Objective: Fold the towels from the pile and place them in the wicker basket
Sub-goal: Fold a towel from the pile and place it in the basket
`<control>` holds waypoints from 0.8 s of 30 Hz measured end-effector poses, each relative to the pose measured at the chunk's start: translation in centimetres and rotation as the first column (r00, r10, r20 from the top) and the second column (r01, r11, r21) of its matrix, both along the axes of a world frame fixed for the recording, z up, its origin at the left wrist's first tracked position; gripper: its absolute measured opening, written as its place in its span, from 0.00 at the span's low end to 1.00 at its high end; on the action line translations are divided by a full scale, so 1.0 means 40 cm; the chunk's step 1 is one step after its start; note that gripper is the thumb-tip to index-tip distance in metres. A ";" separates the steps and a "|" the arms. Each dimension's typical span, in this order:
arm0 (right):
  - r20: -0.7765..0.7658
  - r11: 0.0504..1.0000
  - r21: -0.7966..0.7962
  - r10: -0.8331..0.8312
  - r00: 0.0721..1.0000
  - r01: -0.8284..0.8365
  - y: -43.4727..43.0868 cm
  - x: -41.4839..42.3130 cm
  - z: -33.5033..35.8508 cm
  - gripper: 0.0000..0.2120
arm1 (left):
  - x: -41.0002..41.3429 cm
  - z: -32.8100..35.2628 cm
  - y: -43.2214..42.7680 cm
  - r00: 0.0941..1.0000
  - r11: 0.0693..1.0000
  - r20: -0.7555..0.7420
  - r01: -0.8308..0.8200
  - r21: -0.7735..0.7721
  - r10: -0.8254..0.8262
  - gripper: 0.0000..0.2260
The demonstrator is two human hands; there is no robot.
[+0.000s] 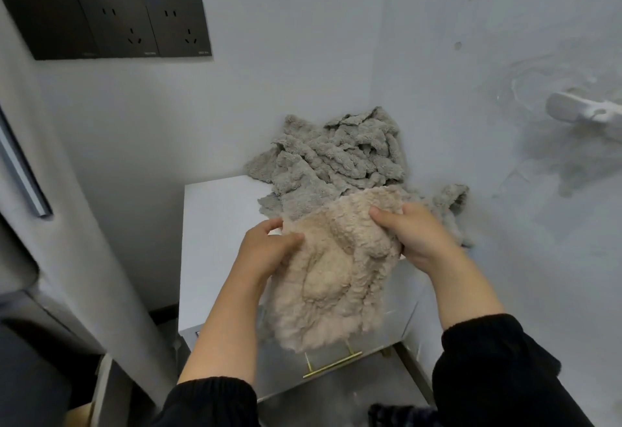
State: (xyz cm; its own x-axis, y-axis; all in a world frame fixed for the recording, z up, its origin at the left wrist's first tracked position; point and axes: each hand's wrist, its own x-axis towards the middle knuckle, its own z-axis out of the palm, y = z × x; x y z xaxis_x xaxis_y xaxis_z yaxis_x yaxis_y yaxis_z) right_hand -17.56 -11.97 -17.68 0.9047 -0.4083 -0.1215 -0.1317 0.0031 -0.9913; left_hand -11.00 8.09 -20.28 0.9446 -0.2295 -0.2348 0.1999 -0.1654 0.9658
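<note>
Head view: the beige towel (330,268) is held bunched over the counter (215,224), its left edge pinched by the left hand (269,248) and its right edge gripped by the right hand (414,234). A crooked fold is likely unless the corners are found. The adjoining grey towel pile (336,157) may be snagged. No wicker basket is seen.

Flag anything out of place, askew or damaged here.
The wall at right is smeared and scuffed around a white fitting, with two small pits higher up. The grey towels are merely crumpled in the corner, as an unfolded pile would be. Nothing else stands out.
</note>
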 end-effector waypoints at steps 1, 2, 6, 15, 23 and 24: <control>0.011 0.999 0.030 0.011 1.000 -0.011 -0.002 0.001 -0.001 0.01 | 0.001 -0.006 -0.003 1.000 1.000 0.023 -0.005 0.030 0.005 0.09; 0.007 0.999 0.040 0.015 1.000 -0.016 -0.007 0.003 -0.003 0.02 | 0.004 -0.012 -0.005 0.998 0.996 0.062 -0.027 0.080 0.022 0.09; -0.010 0.972 -0.163 -0.175 0.985 0.171 -0.044 0.014 -0.032 0.01 | 0.031 -0.037 0.005 0.978 0.968 0.171 -0.149 0.201 0.115 0.11; -0.026 0.693 -0.681 -0.344 0.939 0.235 -0.072 0.006 -0.065 0.13 | 0.044 -0.059 0.052 0.937 0.853 0.307 -0.294 0.432 0.167 0.08; -0.056 0.899 -0.359 -0.287 0.956 0.249 -0.078 0.005 -0.066 0.14 | 0.047 -0.058 0.067 0.952 0.933 0.074 -0.305 0.192 0.296 0.11; -0.079 0.920 -0.309 -0.278 0.957 0.242 -0.071 0.004 -0.062 0.12 | 0.046 -0.054 0.066 0.947 0.939 0.023 -0.321 0.123 0.321 0.10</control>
